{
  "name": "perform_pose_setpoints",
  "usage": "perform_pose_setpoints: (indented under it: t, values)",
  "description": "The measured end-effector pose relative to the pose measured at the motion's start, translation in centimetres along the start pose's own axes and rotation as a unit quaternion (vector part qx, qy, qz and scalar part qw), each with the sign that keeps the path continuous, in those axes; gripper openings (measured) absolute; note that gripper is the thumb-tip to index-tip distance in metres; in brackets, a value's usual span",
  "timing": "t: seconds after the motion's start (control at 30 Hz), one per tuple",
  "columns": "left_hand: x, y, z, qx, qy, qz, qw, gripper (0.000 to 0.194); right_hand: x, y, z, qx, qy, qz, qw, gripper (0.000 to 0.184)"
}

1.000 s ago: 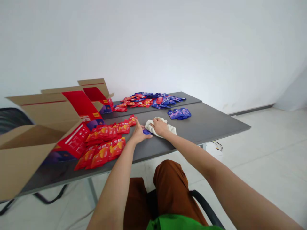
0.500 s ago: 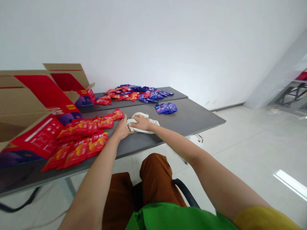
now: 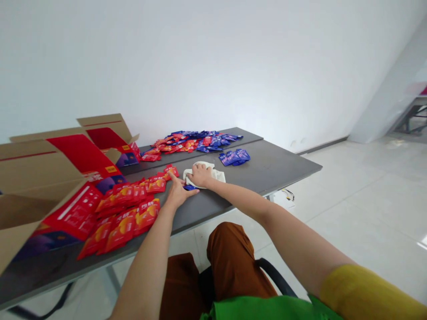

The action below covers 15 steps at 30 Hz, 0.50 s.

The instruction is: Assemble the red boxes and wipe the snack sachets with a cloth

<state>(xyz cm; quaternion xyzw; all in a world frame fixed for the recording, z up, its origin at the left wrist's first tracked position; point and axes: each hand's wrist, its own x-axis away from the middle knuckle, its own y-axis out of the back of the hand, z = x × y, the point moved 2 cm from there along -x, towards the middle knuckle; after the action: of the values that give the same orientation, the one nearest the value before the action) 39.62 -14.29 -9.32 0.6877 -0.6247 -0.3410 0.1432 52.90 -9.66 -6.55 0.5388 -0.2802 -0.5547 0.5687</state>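
Note:
My right hand [image 3: 200, 176] presses a crumpled white cloth [image 3: 218, 176] down on the dark grey table, its fingers bent over the fabric. Just left of it, my left hand [image 3: 178, 192] holds the edge of a small blue packet [image 3: 190, 187] against the tabletop, thumb across its near side. The rest of that packet is hidden under the cloth and my right hand. Close by my left hand lie overlapping rows of red packets [image 3: 147, 215] with an orange print. Beyond the cloth is a small group of blue packets [image 3: 234, 157].
At the back of the table [image 3: 280, 164] a mixed heap of red and blue packets [image 3: 190, 141] lies near the wall. Two open cardboard boxes stand at the left, a nearer box [image 3: 76, 209] and a farther box [image 3: 128, 151]. A chair armrest [image 3: 273, 275] is by my leg.
My left hand has moved off the cloth's edge, and its thumb and forefinger are wider apart. A blue packet edge now shows beside the cloth. The whole view has shifted slightly.

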Motion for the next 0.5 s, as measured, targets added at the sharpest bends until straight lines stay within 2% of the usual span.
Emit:
perform_pose_setpoints:
  t: [0.17,0.27,0.33,0.5]
  values:
    - [-0.5,0.3,0.2,-0.033,-0.008,0.027,0.999,0.136,2.2,1.1,-0.5,-0.041,0.093,0.108,0.989,0.064]
    - [-0.4,0.3,0.3,-0.039,-0.01,0.011,0.999,0.133,2.2,1.3,-0.9,-0.063,0.108,0.133,0.983,0.072]
    - [-0.2,0.3,0.1,-0.048,-0.011,0.005,0.999,0.13,1.7,1.0,-0.9,-0.062,0.09,0.125,0.986,0.071]
    - [0.2,0.4,-0.5,-0.059,-0.015,-0.012,0.998,0.127,0.2,0.1,-0.5,-0.036,-0.021,0.059,0.997,0.07]
